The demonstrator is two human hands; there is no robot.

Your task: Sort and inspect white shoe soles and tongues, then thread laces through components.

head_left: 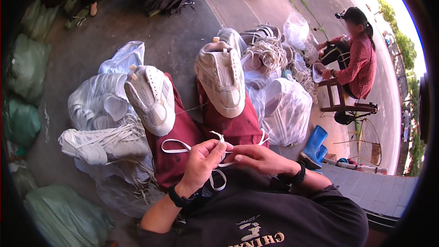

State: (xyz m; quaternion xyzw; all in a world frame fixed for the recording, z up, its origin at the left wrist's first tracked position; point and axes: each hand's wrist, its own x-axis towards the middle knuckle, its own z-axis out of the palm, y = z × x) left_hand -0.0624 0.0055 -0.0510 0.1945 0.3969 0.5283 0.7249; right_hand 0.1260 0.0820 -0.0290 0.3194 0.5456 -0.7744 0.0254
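Observation:
Close in front of my body, my left hand pinches a white shoelace between thumb and fingers. My right hand meets it at the fingertips, closed on the same lace. Loops of the lace hang below and to both sides of my hands. Two unlaced off-white sneakers rest on my dark red trouser legs: the left sneaker lies tilted on one knee, the right sneaker on the other. Their tongues and empty eyelets show. A thin thread stretches between the two shoes.
White sneakers and clear plastic bags lie at my left. Beyond my right knee are a heap of laces, more shoes and a bulging plastic bag. Blue boots stand at right. A seated co-worker holds a shoe.

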